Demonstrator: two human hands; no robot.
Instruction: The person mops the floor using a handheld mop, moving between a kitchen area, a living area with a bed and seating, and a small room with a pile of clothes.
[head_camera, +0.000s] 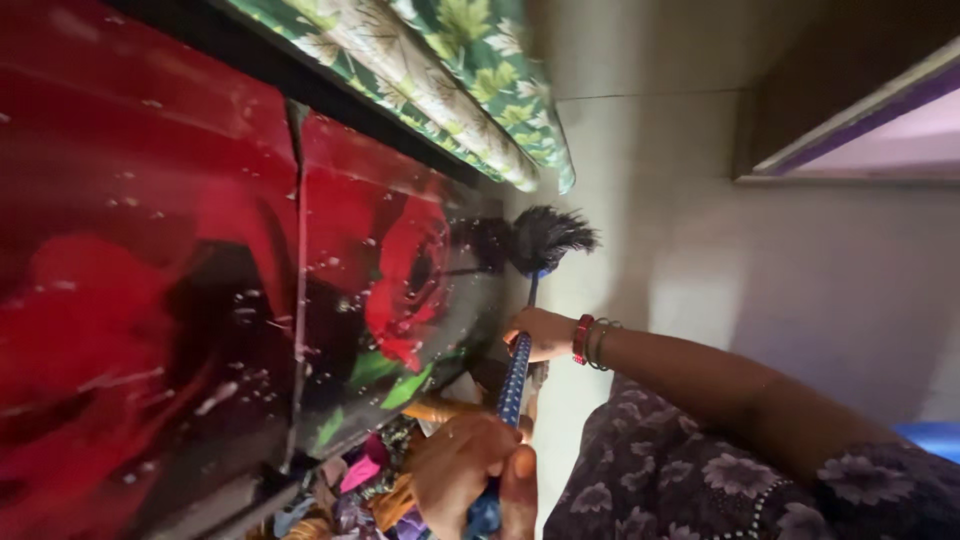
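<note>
A duster with a black feathery head (545, 238) and a blue patterned handle (515, 385) points up along the edge of a glossy red rose-print panel (200, 250). My right hand (540, 333), with red and metal bangles on the wrist, grips the handle midway. Lower down, my left hand (470, 470) grips the handle's near end. The feather head touches the panel's far corner, just under a green leaf-print mattress (450, 80).
The view is tilted. A pale floor (760, 270) runs along the right. Dark furniture with a purple edge (850, 110) sits at the upper right. Colourful cloths (365, 480) are heaped below the panel. My purple floral sleeve (700, 480) fills the lower right.
</note>
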